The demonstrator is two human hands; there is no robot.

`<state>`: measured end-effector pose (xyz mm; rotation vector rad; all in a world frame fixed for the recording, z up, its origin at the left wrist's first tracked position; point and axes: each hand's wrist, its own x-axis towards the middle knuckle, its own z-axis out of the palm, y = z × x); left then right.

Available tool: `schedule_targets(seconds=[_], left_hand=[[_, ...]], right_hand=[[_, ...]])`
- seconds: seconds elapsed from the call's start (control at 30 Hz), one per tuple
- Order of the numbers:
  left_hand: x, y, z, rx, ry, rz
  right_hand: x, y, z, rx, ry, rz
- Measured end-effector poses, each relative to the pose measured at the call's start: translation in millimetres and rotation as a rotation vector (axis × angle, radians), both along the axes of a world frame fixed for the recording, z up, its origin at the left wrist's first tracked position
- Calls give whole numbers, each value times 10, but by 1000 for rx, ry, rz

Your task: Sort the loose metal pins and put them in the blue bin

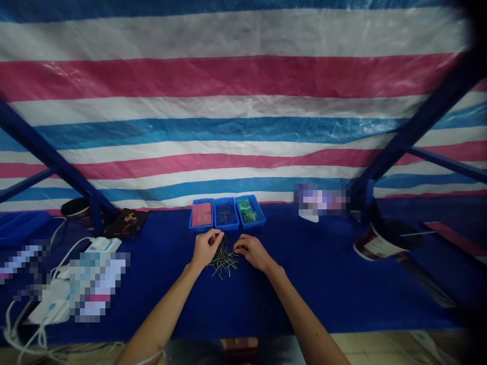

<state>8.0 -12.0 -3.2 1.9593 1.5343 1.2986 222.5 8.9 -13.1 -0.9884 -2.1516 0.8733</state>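
Note:
A loose pile of thin, yellowish-dark rods [223, 262], perhaps metal, lies on the blue table between my hands. My left hand [205, 248] is at the pile's left edge, its thumb and fingers pinched together; what they hold, if anything, is too small to make out. On the other side, my right hand [254, 251] has its fingers curled and pinched beside the rods, and its contents are also unclear. Just beyond stand a blue bin with pink pieces [201, 214], a blue bin of thin dark pieces [225, 215] and a blue bin with green packets [248, 210].
A white power strip [57, 299] with cables lies at the left, near a dark packet [128, 223]. A dark-red and white tub [380, 243] stands at the right. Blue frame bars slope down on both sides before a striped sheet [243, 106].

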Motion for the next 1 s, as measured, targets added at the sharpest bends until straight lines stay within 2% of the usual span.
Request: schedule_targets(seconds=[0.17,0.3,0.43,0.57,0.73,1.0], left_hand=[[-18,-1,55,-29,-59,-17],[-34,-12,72,-23,-78,-43],[-45,-10,65,-24,-91,-16],[-47,3,66,-32,-70,-47],[-35,9,76,-58,24,-166],[-27,18,48,-93,36,-257]], right_hand=[[-5,40,60,-15,105,-103],[-97,94,191,-44,174,-89],[-232,75,280,45,249,-146],[-316,-34,216,71,325,-214],[-382,-136,130,76,392,-245],[-437,-153,108,108,372,-283]])
